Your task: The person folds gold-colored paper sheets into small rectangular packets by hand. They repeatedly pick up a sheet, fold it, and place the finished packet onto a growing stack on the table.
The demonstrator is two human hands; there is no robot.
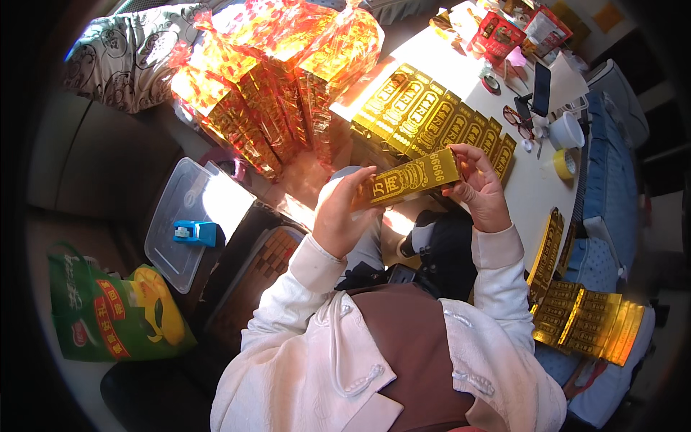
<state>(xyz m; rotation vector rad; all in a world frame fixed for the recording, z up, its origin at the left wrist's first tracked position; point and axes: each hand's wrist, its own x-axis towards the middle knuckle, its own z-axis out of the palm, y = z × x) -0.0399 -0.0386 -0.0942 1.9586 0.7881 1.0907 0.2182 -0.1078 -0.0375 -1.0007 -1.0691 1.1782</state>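
Note:
Between my two hands, above my lap, is a long gold cardboard box [407, 178] with printed characters. My left hand [343, 208] grips its left end, thumb along the top edge. At the other end, the fingers and thumb of my right hand [478, 189] pinch the box around its end flap; whether that end is fully closed cannot be made out. Just beyond, on the white table, lies a row of similar gold boxes [421, 110], partly hidden by my right hand. Bundles of gold boxes in red-patterned clear plastic wrap [280, 81] stand to the upper left.
A blue tape dispenser [195, 233] rests on a clear plastic lid [178, 259] at left, above a green bag [119, 313]. On the table's right are a phone [541, 89], eyeglasses [517, 123], a white cup [566, 131] and yellow tape [564, 163]. Flat gold cartons [588, 321] lie lower right.

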